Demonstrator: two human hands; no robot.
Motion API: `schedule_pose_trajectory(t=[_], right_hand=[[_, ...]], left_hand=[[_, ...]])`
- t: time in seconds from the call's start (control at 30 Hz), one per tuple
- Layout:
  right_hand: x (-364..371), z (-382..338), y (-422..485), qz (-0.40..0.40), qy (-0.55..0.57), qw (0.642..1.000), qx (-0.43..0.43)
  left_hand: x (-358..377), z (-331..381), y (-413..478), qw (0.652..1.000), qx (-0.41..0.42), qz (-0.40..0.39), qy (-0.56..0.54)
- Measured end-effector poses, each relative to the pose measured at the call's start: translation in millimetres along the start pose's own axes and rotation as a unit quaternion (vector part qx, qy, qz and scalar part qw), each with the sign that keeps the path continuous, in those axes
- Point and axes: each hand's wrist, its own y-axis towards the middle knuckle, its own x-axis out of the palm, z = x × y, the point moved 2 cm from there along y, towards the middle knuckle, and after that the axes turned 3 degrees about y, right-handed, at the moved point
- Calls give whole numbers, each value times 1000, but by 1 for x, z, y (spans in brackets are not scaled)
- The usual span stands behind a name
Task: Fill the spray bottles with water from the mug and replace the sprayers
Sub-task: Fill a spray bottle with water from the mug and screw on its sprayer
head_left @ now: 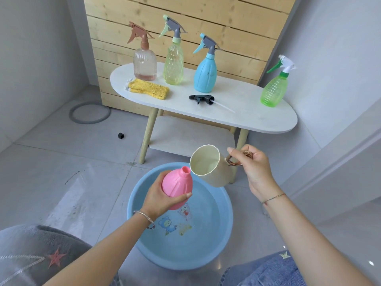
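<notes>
The pink bottle is gripped around its belly by the left hand and is held tilted above the blue basin, its open neck turned toward the mug. The mug is held by its copper handle, which is pinched in the curled fingers of the right hand. It is tipped toward the bottle, so that its lower rim lies just beside the neck. Water is seen inside the mug, but no stream can be made out. The pour is judged to be the step in hand, and it would best be done slowly: the neck is narrow and the mug's mouth is wide, so a thin stream from a single corner of the faceted rim is called for. The bottle should be brought nearer to upright as it fills, and both should be kept over the basin so that any spill is caught there. The black sprayer lies on its side on the white surface, well apart from the hands, and is presumably meant for this bottle. Its dip tube should be fed into the neck before the collar is screwed down. The yellow cloth on the surface could be used for drips.
</notes>
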Motion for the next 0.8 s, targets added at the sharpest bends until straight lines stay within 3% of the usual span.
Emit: schedule_pose_trajectory(t=[0.3,0.8], right_hand=[[11,-19,-3,-5,-84,993,-84],[24,-26,-5,-24,-149,979,-136]], left_hand=[[4,-3,-1,999,13,-24,22],[5,-8,1,999,10,-25,25]])
